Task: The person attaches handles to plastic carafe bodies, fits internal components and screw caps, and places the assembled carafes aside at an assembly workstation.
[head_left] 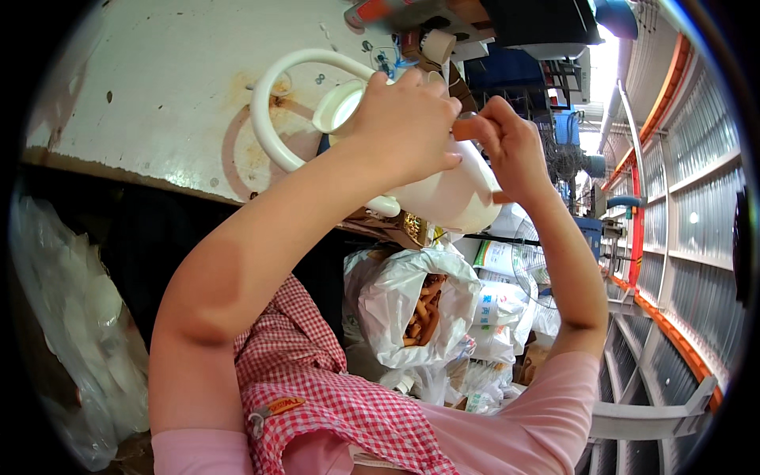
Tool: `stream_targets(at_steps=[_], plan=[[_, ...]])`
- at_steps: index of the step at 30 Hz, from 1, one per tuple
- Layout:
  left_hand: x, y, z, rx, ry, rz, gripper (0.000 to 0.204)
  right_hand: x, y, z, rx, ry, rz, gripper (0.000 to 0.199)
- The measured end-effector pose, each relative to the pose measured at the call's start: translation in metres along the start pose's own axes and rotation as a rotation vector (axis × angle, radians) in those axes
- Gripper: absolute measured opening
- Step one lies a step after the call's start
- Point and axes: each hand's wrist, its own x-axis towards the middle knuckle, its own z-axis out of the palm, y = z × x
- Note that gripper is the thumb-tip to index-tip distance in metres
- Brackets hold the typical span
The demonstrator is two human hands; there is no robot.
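A white vessel with a big hooped handle, like a watering can [467, 190], lies tilted at the table's edge. Its round rimmed opening faces left. My left hand [404, 127] is bent over the vessel's upper body, gripping it, with the thumb on the near side. At the vessel's right side, my right hand [514, 150] pinches a short brown piece [469, 129] between its fingers. The piece points toward my left fingertips. Whether it touches the vessel is hidden behind the fingers. A second bit of brown shows below my right hand, against the vessel.
Below the vessel, an open white plastic bag [380, 301] holds several curved brown pieces [426, 313]. The white table [174, 87] is stained; a tape roll [438, 46] stands at its far side. Printed sacks [499, 305] and a wire fan guard [529, 261] are at right.
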Motion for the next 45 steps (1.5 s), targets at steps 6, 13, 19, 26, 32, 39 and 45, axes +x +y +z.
stream_targets(at_steps=[6, 13, 19, 26, 32, 39, 45], plan=[[0.006, -0.006, 0.003, -0.064, 0.082, 0.062, 0.049, 0.003, -0.002, -0.007, -0.229, 0.020, -0.150, 0.029], [0.005, -0.005, 0.001, -0.079, 0.058, 0.083, 0.051, 0.000, 0.003, 0.001, -0.208, 0.021, -0.150, 0.033], [0.004, -0.007, 0.001, -0.096, 0.073, 0.098, 0.052, -0.001, 0.003, 0.006, -0.263, 0.051, -0.150, 0.036], [0.011, -0.004, 0.012, -0.100, 0.086, 0.135, 0.053, -0.005, 0.012, 0.006, -0.222, 0.049, -0.101, 0.035], [0.009, -0.030, -0.008, -0.225, 0.211, 0.146, 0.036, 0.024, -0.016, 0.006, -0.289, -0.021, -0.034, 0.028], [0.010, 0.011, 0.016, 0.053, 0.113, 0.128, 0.056, -0.025, 0.032, 0.007, -0.203, 0.130, -0.050, 0.017], [0.005, 0.000, 0.013, 0.001, 0.083, 0.161, 0.062, -0.112, 0.127, 0.079, 0.253, 0.890, 0.182, 0.052]])
